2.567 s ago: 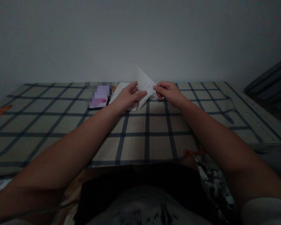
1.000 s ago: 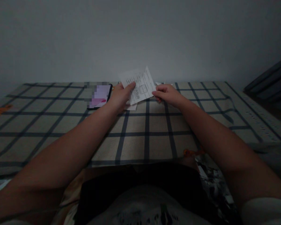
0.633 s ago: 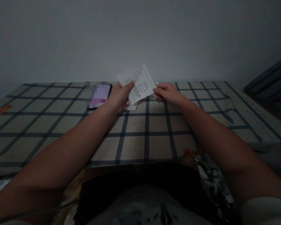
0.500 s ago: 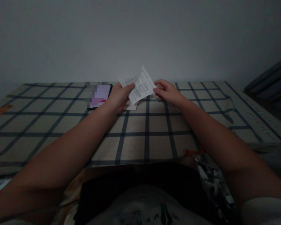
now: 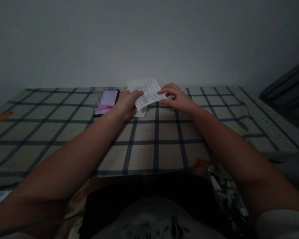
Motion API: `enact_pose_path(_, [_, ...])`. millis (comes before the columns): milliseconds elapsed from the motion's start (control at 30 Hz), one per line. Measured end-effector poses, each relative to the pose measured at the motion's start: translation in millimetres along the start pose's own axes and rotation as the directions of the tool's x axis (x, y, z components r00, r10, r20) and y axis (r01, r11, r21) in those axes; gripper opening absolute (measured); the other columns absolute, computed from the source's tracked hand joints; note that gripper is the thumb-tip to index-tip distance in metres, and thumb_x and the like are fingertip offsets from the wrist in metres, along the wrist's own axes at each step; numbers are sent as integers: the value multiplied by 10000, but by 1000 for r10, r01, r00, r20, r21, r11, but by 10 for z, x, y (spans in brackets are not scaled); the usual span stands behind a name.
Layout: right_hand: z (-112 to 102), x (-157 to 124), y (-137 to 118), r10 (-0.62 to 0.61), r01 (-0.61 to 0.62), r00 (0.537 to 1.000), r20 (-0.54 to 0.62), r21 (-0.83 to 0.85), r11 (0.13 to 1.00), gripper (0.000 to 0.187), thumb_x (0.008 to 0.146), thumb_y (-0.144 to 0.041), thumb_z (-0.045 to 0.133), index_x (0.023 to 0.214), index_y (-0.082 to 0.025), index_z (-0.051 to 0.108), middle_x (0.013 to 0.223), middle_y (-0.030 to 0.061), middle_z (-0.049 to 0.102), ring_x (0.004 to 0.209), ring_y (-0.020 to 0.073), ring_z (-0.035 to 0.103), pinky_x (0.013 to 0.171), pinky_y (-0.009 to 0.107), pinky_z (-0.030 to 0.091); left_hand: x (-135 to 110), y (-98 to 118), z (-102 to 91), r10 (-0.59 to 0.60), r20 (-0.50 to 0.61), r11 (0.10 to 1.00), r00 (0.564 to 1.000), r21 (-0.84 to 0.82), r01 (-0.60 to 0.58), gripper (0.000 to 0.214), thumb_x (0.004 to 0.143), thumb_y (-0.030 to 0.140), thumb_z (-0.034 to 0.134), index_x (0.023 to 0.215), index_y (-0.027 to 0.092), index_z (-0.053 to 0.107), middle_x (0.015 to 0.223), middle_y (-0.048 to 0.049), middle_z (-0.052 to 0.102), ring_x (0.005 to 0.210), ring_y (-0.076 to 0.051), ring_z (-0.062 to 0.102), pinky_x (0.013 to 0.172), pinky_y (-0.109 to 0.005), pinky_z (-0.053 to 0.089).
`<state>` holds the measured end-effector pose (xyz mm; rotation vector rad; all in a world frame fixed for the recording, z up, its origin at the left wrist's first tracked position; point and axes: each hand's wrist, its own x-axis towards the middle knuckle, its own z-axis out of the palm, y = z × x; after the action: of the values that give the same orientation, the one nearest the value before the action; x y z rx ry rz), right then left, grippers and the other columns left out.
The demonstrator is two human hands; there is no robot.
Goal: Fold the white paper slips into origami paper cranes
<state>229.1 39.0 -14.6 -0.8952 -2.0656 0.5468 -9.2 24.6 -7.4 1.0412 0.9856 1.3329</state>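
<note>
While the left hand (image 5: 128, 101) grasps it from about 8 o'clock, thumb laid on top and the other fingers largely hidden, one printed paper sheet (image 5: 147, 93), white, tilted. Location: ahead of the person at 12 o'clock, near the far edge of the checked cloth (image 5: 143, 156). Right hand (image 5: 178, 99): fingers parted, nothing gripped, at the sheet's 3 o'clock corner; whether the index fingertip touches it cannot be told.

Handling, as judged: thin stock, apt to bend; best kept under a light, steady left thumb, with the right thumb and index meeting flat on the 3 o'clock corner, so that the edges are guided without a stray crease or tear.

Orientation: printed face up towards the person; corners at roughly 12, 3, 7 and 10 o'clock; near edge running from 8 to 2. Long axis apparently along that same line, though foreshortening leaves this unsure.

Adjacent items: one pale paper (image 5: 140, 114), partly covered, showing between 6 and 7 o'clock of the sheet; one phone (image 5: 107, 102), screen lit, just past the left hand, between 8 and 9 o'clock.
</note>
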Motion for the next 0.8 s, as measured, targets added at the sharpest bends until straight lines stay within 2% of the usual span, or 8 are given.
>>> enact_pose_path(100, [-7,-6,32,0,0,1000,19,8,1000,477,779,-417,910,1213,-254,797,1310,98,587,1050,209,595,797,309,565,-15,31,20,-36,10,999,999,-13,36,146,822,148,702,963,158,740,1070,-123,843,1106,-318,800,928,-413,689])
enact_pose_path(233, [0,11,90,-60,60,998,-1,-16,998,246,859,-366,836,1075,-248,819,1266,100,601,1197,247,589,900,349,563,-46,39,32,-56,80,998,995,-27,59,159,838,145,704,993,157,735,1052,-97,836,937,-233,806,771,-309,677])
enact_pose_path(333, [16,27,108,-103,101,993,-55,-29,994,180,930,-392,769,952,-217,803,1221,102,617,1143,233,611,996,398,538,-50,24,32,-82,102,997,991,0,83,140,875,222,727,1000,158,736,1061,-100,826,834,-195,784,720,-289,658])
enact_pose_path(467, [25,43,101,-102,93,986,-132,-68,993,225,943,-386,764,815,-202,738,1178,96,639,1089,227,612,1000,402,523,-34,-2,3,-109,233,994,966,52,100,378,930,516,713,1128,196,753,1216,-136,810,961,-266,802,808,-391,675])
enact_pose_path(567, [19,50,102,-73,58,981,-181,-86,995,211,947,-364,761,818,-200,727,1171,97,645,1103,230,606,988,393,520,-36,-28,-37,-69,352,997,933,51,55,577,871,693,747,1232,243,727,1347,-155,767,1149,-328,775,916,-457,657])
enact_pose_path(633, [16,54,113,-52,37,978,-202,-80,996,189,948,-370,760,863,-202,742,1167,98,644,1119,233,605,982,387,524,-47,-50,-60,-30,416,999,909,47,11,645,800,697,829,1260,266,699,1443,-151,716,1255,-335,735,993,-460,625])
enact_pose_path(700, [15,58,128,-41,27,976,-213,-67,997,184,947,-377,759,901,-199,750,1165,102,641,1134,237,608,974,382,533,-57,-71,-75,6,465,998,885,48,-32,768,709,623,933,1338,287,648,1525,-143,657,1330,-334,695,1059,-459,588])
enact_pose_path(800, [18,65,144,-33,19,974,-223,-67,998,172,939,-358,760,946,-187,759,1174,108,639,1139,238,619,984,389,544,-54,-98,-80,63,484,992,873,66,-108,1130,596,487,1022,1569,336,468,1596,-143,591,1418,-357,631,1148,-505,529])
